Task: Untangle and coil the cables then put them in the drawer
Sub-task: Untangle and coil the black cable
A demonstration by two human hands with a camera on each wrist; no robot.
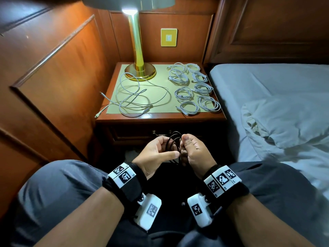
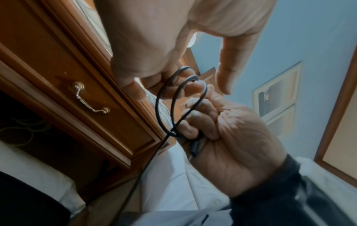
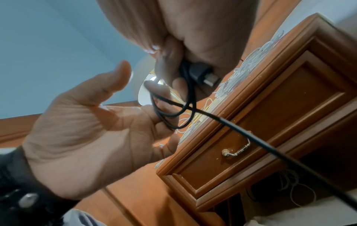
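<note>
Black USB cable (image 1: 175,142) sits looped between your hands, in front of the closed nightstand drawer (image 2: 90,97). Your right hand (image 1: 195,152) grips the loops and plug in curled fingers. Your left hand (image 1: 156,154) cups them with fingers loose.

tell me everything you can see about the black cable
The black cable is thin, round and matte, looking rubbery. A few loops of it are gathered between both hands in front of the closed drawer. The right hand grips the loops and a black plug with a metal tip; the left hand's fingers steady the coil. A loose tail hangs down.
</note>
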